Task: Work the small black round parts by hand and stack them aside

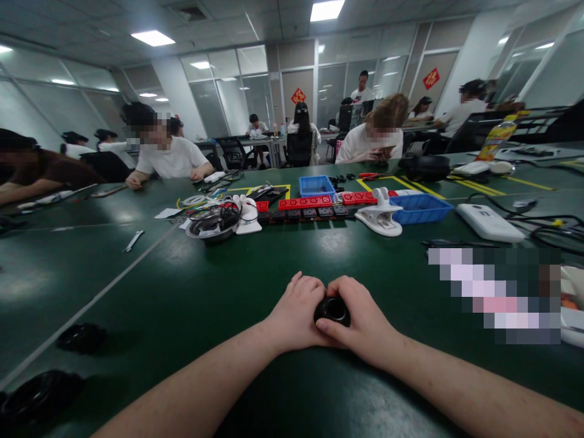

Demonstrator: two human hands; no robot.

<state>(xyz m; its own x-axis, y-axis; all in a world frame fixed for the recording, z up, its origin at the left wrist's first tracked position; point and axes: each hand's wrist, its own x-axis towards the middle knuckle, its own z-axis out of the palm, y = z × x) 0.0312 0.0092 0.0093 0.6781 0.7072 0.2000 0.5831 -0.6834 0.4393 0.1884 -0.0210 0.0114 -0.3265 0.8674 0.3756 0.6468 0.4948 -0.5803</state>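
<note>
Between my hands, close above or on the green table (219, 286), is a glossy black round part with a hole in its top (336, 309); its exact kind is unclear. My right hand (365, 313) curls round its right side, thumb across the near rim and index finger over the far edge. From the left, my left hand (298, 313) presses against it with bent fingers. Its underside and some fingertips are hidden. Two more glossy black parts, one farther (82, 337) and one nearer (41, 395), lie at the lower left.
A wrench (133, 241) lies to the left. Ahead are a metal bowl with cables (213, 225), red and black power strips (305, 204), a white clip (381, 216) and a blue tray (420, 208). A white power bank-like box (490, 222) sits at right. People sit across the table.
</note>
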